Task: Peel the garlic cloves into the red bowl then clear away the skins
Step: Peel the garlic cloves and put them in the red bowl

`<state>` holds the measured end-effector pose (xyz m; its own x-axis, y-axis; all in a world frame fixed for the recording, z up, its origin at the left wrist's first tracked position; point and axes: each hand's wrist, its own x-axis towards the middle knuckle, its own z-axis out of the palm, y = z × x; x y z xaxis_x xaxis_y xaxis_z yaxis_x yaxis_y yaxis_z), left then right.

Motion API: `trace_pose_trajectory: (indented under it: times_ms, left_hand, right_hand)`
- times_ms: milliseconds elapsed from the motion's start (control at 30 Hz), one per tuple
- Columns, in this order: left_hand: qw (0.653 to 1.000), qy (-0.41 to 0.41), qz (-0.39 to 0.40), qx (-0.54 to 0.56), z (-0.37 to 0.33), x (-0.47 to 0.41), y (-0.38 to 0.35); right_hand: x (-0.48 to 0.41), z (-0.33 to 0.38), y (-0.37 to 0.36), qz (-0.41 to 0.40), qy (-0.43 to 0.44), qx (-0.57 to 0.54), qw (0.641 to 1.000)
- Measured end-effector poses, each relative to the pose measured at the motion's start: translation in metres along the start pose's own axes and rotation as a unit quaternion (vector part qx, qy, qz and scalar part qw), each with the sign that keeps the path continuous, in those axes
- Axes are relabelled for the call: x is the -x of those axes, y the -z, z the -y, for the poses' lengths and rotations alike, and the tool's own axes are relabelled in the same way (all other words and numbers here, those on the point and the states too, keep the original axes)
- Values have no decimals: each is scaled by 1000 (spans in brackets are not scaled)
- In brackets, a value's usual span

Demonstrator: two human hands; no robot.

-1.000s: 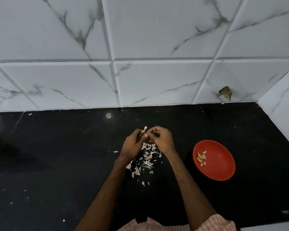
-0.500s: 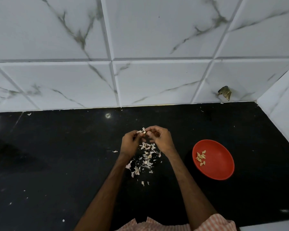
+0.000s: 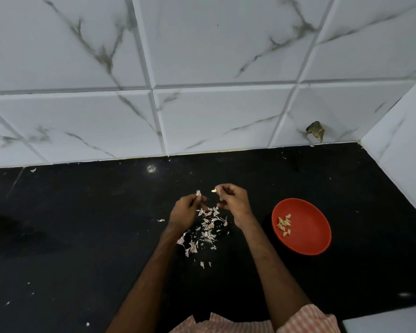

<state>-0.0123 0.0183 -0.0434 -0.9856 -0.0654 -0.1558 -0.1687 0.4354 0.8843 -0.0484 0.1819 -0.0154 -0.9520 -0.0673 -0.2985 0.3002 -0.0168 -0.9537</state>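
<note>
My right hand (image 3: 233, 200) pinches a pale peeled garlic clove (image 3: 213, 190) at its fingertips. A short gap to the left, my left hand (image 3: 184, 211) pinches a scrap of garlic skin (image 3: 198, 193). Below and between the hands lies a scatter of papery skins (image 3: 208, 230) on the black counter (image 3: 82, 236). The red bowl (image 3: 308, 243) sits to the right of my right forearm and holds several peeled cloves (image 3: 283, 224) near its left side.
A white marble-tiled wall (image 3: 202, 92) rises behind the counter, and a side wall (image 3: 404, 164) closes in the right. A dark hole (image 3: 315, 133) marks the tile above the back edge. Stray skin flecks dot the counter at left.
My hands were joined around the clove; now they have drawn apart, the right one keeping the clove and the left one the pulled-off skin.
</note>
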Motion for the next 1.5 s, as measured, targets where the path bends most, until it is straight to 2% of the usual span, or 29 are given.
trace_pose_trajectory:
  times_ms: [33,100,167,233,333,467,567,700,867,967,1033,1100,1200,1300,1367,1400,1500]
  left_hand:
    - [995,6,24,-98,3,-1,-2]
    - [957,22,73,-279,3,1,-7]
    - [933,17,78,-351,-5,3,-16]
    - [931,-8,51,-361,-18,4,-26]
    - [942,-43,43,-331,-36,2,-45]
    - [971,-108,104,-184,-65,-6,-93]
    - [975,-146,147,-85,-89,-11,-135]
    - [978,-52,202,-22,-102,-16,-177]
    - [979,-23,200,-23,-106,-15,-197]
    - [986,-17,167,18,-107,-9,-194]
    - [994,-3,97,56,-104,-6,-186]
    - [995,24,17,93,-99,-5,-173]
    - [993,52,-60,91,-75,-4,-140]
    - [989,46,-138,32,-39,0,-103]
    - [984,43,-170,-19,-12,4,-79]
    - [985,41,-157,-50,-1,6,-68]
    - [986,19,-34,-161,27,15,-51]
  right_hand:
    - [1,0,6,-5,-16,-14,1000]
    - [3,0,17,-16,-40,-25,999]
    - [6,0,29,-36,-42,-24,998]
    - [9,0,45,-59,-32,-21,998]
    - [12,0,75,-100,-27,-17,994]
    - [20,-5,126,-159,-25,-21,987]
    - [30,-14,159,-239,-32,55,969]
    - [38,-27,184,-302,-41,125,944]
    - [40,-41,193,-323,-52,189,926]
    - [39,-41,192,-318,-52,203,924]
    - [38,-39,189,-322,-48,176,929]
    - [37,-32,183,-307,-31,131,942]
    - [30,-23,157,-230,21,107,967]
    - [18,-28,113,-135,61,165,975]
    - [11,-39,80,-75,83,258,960]
    - [8,-45,66,-41,89,309,946]
    - [7,-66,39,67,100,481,869]
